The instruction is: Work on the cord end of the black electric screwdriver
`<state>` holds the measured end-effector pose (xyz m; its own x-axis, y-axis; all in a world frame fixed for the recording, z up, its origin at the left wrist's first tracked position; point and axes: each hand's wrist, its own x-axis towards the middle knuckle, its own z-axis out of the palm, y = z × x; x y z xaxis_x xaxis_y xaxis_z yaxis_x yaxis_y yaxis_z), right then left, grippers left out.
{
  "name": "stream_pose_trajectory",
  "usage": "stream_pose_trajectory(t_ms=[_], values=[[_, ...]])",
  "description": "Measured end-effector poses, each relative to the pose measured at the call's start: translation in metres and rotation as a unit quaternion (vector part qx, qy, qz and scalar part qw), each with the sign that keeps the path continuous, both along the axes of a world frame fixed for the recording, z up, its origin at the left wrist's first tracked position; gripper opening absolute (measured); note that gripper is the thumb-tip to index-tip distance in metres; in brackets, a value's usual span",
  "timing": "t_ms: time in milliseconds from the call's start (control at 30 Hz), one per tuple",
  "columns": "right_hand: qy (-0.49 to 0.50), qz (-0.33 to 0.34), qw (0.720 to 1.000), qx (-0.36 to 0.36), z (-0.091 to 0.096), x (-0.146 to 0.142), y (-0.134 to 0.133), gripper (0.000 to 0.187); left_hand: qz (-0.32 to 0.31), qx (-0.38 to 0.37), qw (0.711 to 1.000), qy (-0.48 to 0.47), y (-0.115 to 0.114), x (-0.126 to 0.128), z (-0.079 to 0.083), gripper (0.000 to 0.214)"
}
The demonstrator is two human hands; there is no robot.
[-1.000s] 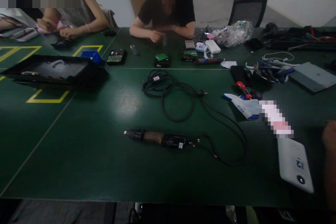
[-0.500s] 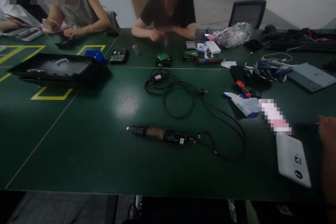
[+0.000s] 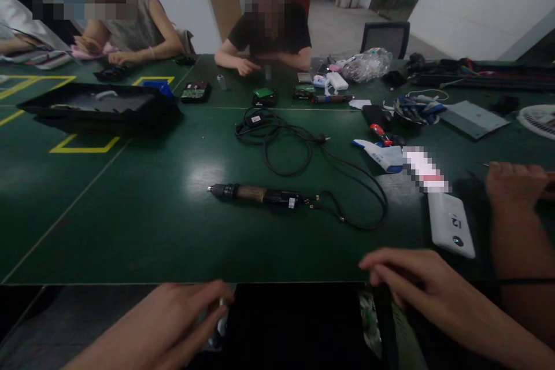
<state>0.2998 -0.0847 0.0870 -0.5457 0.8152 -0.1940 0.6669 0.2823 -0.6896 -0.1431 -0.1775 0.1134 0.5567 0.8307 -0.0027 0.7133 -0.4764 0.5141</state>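
Observation:
In the head view, my left hand (image 3: 182, 315) hangs at the near table edge. Its thumb and fingers are loosely bent and apart, with a pale object (image 3: 221, 324) partly visible behind them. I cannot see it gripping anything. At the same edge, further right, my right hand (image 3: 416, 277) has loosely curved fingers and no object visible in them. Beyond both hands lies an electric screwdriver (image 3: 251, 193) on the green table (image 3: 130, 231), its bit end pointing left. Wires with bare terminals extend from its back end toward a coiled black cable (image 3: 286, 174).
A white device (image 3: 451, 225), a glove (image 3: 384, 156) and a red-handled tool (image 3: 379, 134) lie right. Another person's hand (image 3: 511, 182) rests beside them. A black tray (image 3: 160, 115) stands left; hard drives (image 3: 264, 97) line the back, where people sit.
Both my hands have come into view at the near edge. The view has shifted, so things on the right appear further left. The screwdriver stays lying on the table.

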Motion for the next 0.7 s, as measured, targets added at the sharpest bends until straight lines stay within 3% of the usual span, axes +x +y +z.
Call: stream_pose_trajectory(t_ms=[67, 167, 267, 400, 533, 600, 700], values=[[-0.023, 0.044, 0.990, 0.129, 0.002, -0.032, 0.029, 0.028, -0.003, 0.002, 1.000, 0.011, 0.040, 0.029, -0.008, 0.040], [-0.110, 0.082, 0.949, 0.282, -0.007, -0.069, 0.071, 0.020, 0.000, 0.147, 0.989, 0.014, 0.107, 0.079, -0.031, 0.037], [-0.171, 0.135, 0.935, 0.282, -0.019, -0.080, 0.089, 0.005, -0.047, 0.233, 0.969, 0.067, 0.155, 0.112, -0.061, 0.042], [-0.096, 0.209, 0.954, 0.192, -0.016, -0.074, 0.099, 0.004, -0.087, 0.268, 0.952, 0.118, 0.178, 0.119, -0.087, 0.030], [0.017, 0.235, 0.970, 0.056, -0.015, -0.075, 0.114, 0.014, -0.098, 0.294, 0.939, 0.148, 0.183, 0.108, -0.093, 0.023], [0.023, 0.225, 0.970, 0.089, -0.024, -0.080, 0.118, 0.016, -0.104, 0.301, 0.935, 0.153, 0.187, 0.104, -0.093, 0.023], [0.020, 0.205, 0.958, 0.199, -0.041, -0.091, 0.120, 0.015, -0.099, 0.300, 0.936, 0.153, 0.197, 0.098, -0.091, 0.025]])
